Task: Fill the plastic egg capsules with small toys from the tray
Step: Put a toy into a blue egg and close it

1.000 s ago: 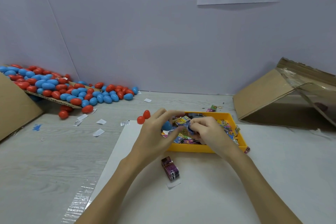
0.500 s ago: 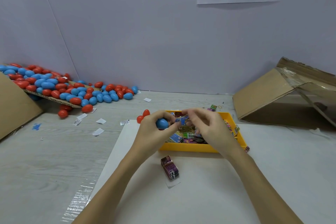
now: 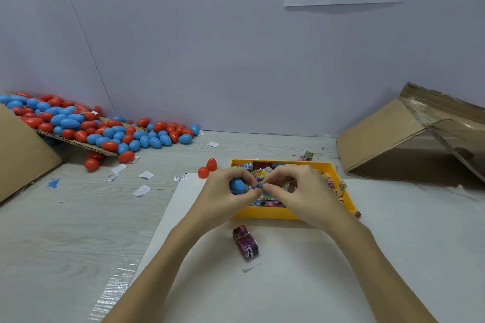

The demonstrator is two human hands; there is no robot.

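A yellow tray (image 3: 265, 213) full of small colourful toy packets sits in the middle of the table. Above its left end my left hand (image 3: 223, 195) grips a blue egg capsule half (image 3: 238, 185). My right hand (image 3: 301, 191) pinches a small blue toy packet (image 3: 259, 185) at its fingertips, right against the left hand's fingertips beside the capsule. Two red capsule halves (image 3: 207, 168) lie on the table just left of the tray.
A heap of red and blue eggs (image 3: 105, 131) spills over a cardboard flap at the back left. A tipped cardboard box (image 3: 409, 144) lies at the right. A bundle of packets (image 3: 246, 242) lies in front of the tray. White paper scraps (image 3: 143, 182) dot the table.
Both hands have lifted from the tray. The right hand has picked a small packet out and brought it to the blue capsule half in the left hand.
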